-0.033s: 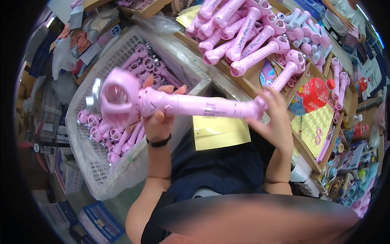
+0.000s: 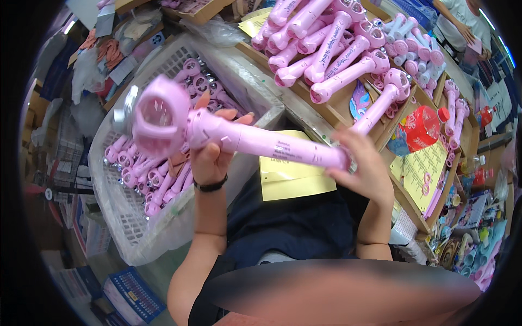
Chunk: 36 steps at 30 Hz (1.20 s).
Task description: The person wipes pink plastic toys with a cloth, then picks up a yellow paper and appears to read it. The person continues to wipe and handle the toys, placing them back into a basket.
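A pink plastic toy wand (image 2: 272,144) lies across in front of me, its large ring-shaped head with a clear window pointing left. Beneath the neck just below that head, my left hand (image 2: 209,157) grips the handle, fingertips showing over the far side. At the other end, my right hand (image 2: 370,165) holds the handle's butt between thumb and fingers, slightly blurred. The wand's head hangs over a white crate (image 2: 128,242) lined with plastic film. Inside the crate lie several more pink wands (image 2: 157,187).
Many pink wands (image 2: 331,54) are heaped in a cardboard tray (image 2: 340,111) at the far right. Beside it are a red-labelled bottle (image 2: 416,130) and a yellow printed sheet (image 2: 427,174). Another yellow sheet (image 2: 299,182) rests by my lap. A person (image 2: 462,27) stands at upper right.
The wand's butt end has dipped a little toward me, so the handle slants more. My right hand has shifted slightly with it; the left hand keeps its grip.
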Each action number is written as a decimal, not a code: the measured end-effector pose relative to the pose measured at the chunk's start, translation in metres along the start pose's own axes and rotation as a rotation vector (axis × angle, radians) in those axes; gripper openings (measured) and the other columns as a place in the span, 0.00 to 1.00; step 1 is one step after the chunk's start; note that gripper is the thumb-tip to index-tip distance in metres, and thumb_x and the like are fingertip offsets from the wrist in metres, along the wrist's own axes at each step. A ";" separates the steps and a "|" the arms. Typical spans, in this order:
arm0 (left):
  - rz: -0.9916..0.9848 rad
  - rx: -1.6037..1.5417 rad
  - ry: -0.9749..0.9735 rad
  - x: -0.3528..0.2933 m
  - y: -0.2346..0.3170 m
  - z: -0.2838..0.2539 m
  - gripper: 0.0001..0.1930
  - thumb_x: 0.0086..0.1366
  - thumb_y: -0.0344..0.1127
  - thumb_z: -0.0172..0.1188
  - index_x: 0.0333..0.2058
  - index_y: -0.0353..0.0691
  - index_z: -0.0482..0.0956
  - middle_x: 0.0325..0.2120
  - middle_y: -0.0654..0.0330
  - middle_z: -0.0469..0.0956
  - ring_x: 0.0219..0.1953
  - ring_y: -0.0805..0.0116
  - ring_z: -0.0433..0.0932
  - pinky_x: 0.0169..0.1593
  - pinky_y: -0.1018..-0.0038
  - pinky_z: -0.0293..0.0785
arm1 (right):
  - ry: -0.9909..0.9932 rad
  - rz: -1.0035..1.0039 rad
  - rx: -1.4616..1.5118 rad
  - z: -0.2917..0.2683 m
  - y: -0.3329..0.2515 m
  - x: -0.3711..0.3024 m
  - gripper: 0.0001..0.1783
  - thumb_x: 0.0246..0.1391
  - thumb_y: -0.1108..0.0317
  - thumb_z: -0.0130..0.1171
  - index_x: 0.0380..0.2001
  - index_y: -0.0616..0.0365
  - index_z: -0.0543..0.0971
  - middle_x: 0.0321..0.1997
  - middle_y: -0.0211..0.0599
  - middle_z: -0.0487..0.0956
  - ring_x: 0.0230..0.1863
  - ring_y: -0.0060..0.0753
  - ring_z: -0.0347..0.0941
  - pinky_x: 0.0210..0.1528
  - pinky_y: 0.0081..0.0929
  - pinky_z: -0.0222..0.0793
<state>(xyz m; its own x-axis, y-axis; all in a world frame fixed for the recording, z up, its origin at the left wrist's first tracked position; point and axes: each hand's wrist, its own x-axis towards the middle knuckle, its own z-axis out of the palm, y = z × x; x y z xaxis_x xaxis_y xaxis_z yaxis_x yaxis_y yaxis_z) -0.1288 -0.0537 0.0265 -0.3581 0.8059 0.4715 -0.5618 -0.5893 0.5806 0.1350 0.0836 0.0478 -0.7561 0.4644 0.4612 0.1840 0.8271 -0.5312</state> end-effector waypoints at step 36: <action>-0.101 0.757 0.171 0.009 -0.095 0.035 0.27 0.65 0.35 0.58 0.58 0.34 0.56 0.37 0.55 0.74 0.29 0.72 0.77 0.31 0.75 0.78 | 0.216 0.526 0.619 0.134 -0.033 -0.053 0.28 0.47 0.65 0.65 0.51 0.62 0.69 0.39 0.44 0.77 0.38 0.34 0.76 0.42 0.30 0.72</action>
<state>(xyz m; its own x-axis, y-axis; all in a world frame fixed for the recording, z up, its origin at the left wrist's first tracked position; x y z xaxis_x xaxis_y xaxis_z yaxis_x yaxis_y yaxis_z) -0.0523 0.0075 -0.0014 -0.4767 0.8192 0.3190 0.0415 -0.3415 0.9390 0.0847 -0.0105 -0.0548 -0.5193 0.8436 0.1368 0.0535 0.1919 -0.9800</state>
